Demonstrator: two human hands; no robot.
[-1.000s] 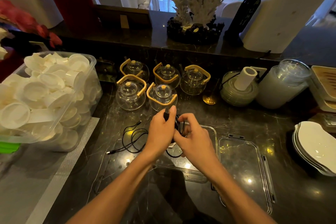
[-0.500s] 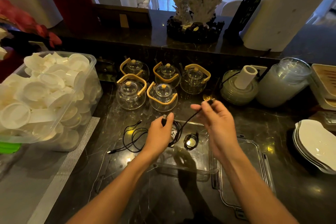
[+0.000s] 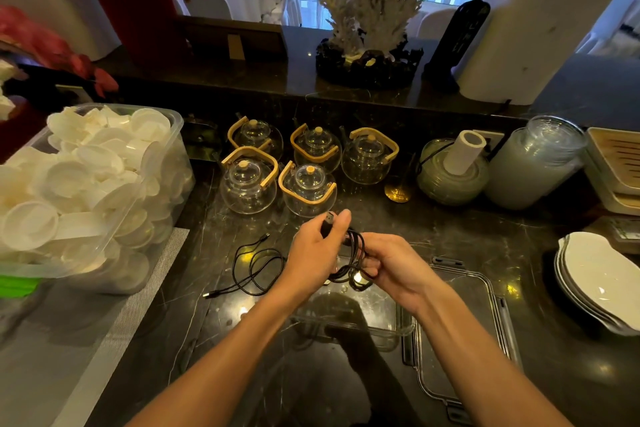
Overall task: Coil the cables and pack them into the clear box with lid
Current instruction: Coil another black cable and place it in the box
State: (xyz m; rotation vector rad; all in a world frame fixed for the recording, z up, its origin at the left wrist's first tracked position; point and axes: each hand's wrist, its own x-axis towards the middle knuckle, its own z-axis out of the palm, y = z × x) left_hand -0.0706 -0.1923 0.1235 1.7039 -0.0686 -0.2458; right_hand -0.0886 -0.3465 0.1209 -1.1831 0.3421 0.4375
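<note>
L hand [image 3: 313, 248]: pinches cable [image 3: 355, 253] plug end, thumb up
R hand [image 3: 393, 265]: fingers curled round cable loops
Cable: held over box [image 3: 381, 326] – 2nd cable [image 3: 254, 269] loose at 9
Lid [image 3: 485, 291]: flat at 3 of box

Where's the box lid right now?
In the head view the lid lies flat on the dark counter, right of the clear box and under the right forearm, left of the stacked white plates.

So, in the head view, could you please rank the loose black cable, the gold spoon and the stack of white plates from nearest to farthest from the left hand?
1. Loose black cable: on the counter just left of the left hand.
2. Gold spoon: behind and right, beside the teapots.
3. Stack of white plates: far right edge.
</note>
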